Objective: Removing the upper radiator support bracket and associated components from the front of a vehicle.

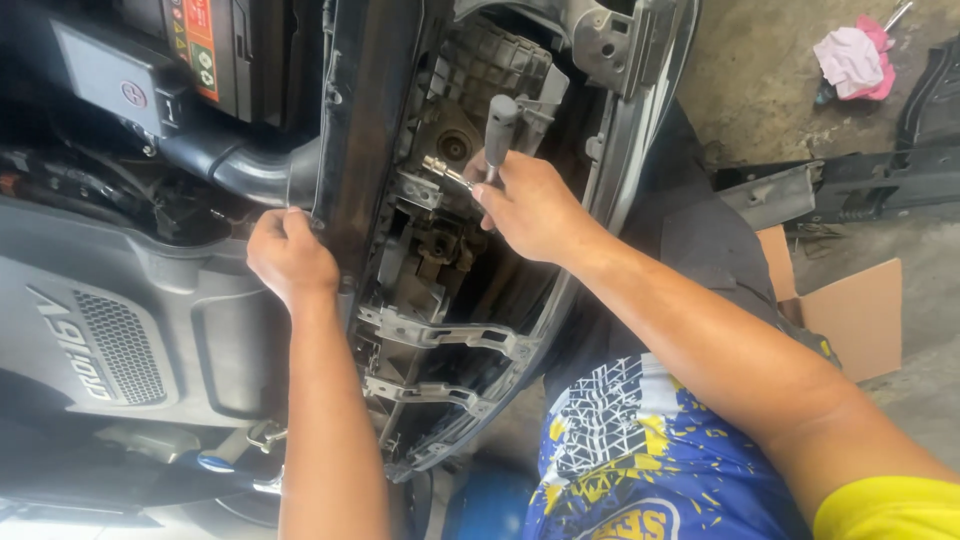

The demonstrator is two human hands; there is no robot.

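One right hand (535,205) clenched round one grey-handled ratchet (497,130), one left hand (290,255) gripping black panel edge (350,150)

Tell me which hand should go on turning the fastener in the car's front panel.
Right. The right hand already grips the ratchet, its tip in the recess; the left hand is occupied holding the panel's edge.

head cam — looks down, close — over engine bay (150,330) front

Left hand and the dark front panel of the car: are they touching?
Touching. The head view shows the left hand resting on the dark front panel, its fingers curled against the panel's edge with no gap visible.
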